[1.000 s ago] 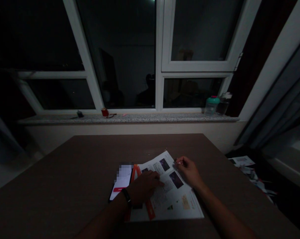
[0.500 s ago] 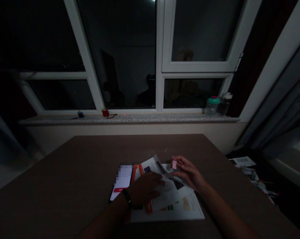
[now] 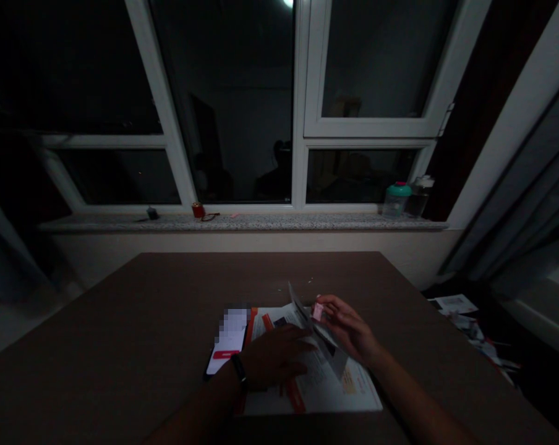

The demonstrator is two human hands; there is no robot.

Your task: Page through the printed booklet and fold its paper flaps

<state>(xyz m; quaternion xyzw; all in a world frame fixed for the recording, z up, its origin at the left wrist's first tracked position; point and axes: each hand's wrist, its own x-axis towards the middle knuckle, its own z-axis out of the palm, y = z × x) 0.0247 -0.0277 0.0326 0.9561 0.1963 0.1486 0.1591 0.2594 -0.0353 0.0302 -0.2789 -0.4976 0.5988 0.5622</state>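
Observation:
Printed sheets (image 3: 335, 395) with orange bands lie stacked on the brown table. My left hand (image 3: 279, 355), with a dark band on its wrist, lies over them with its fingers stretched out. One sheet (image 3: 337, 358) is lifted and tilted up between my hands. My right hand (image 3: 351, 330) pinches a small pink block-like object (image 3: 317, 311) at its fingertips, close beside the raised sheet. Whether the right hand also touches that sheet I cannot tell. A lit phone (image 3: 228, 343), its screen partly blurred out, lies left of the papers.
The brown table (image 3: 168, 296) reaches to the wall below the window. On the sill (image 3: 270, 221) stand a teal-lidded bottle (image 3: 397, 199), a clear bottle (image 3: 419, 196), a small red container (image 3: 198, 210) and a small dark bottle (image 3: 152, 213). Papers (image 3: 456, 304) are piled beyond the table's right side.
The lifted sheet has turned to stand steeper, uncovering more of the page beneath. My right hand with the pink object has shifted slightly left. My left hand stays over the papers.

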